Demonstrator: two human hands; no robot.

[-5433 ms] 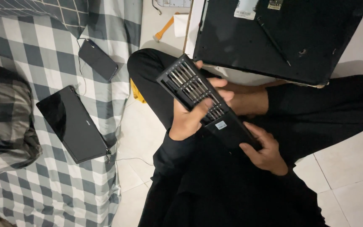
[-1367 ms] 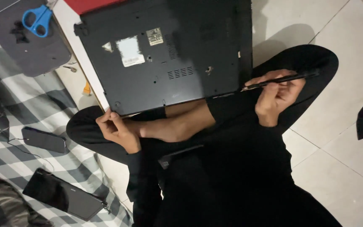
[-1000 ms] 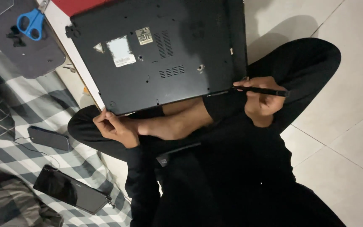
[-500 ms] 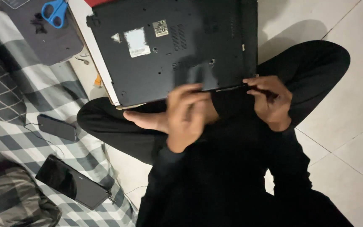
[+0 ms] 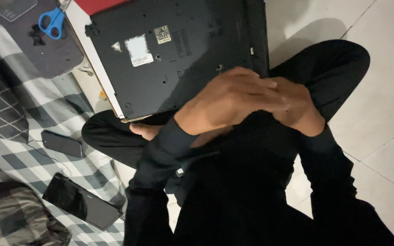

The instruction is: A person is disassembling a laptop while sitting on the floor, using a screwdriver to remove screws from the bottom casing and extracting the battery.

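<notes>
Pale square floor tiles (image 5: 379,91) with thin dark joints fill the right side, dimly lit and crossed by soft shadow. On the left lies a grey-and-white checked bedcover (image 5: 19,150), rumpled, with a darker plaid cushion (image 5: 14,214) at its lower corner.

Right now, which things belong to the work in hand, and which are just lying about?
In use:
- left hand and right hand, together at the near edge of the upturned black laptop

Lying about:
- blue scissors
- small dark phone
- larger dark phone
- checked blanket
</notes>
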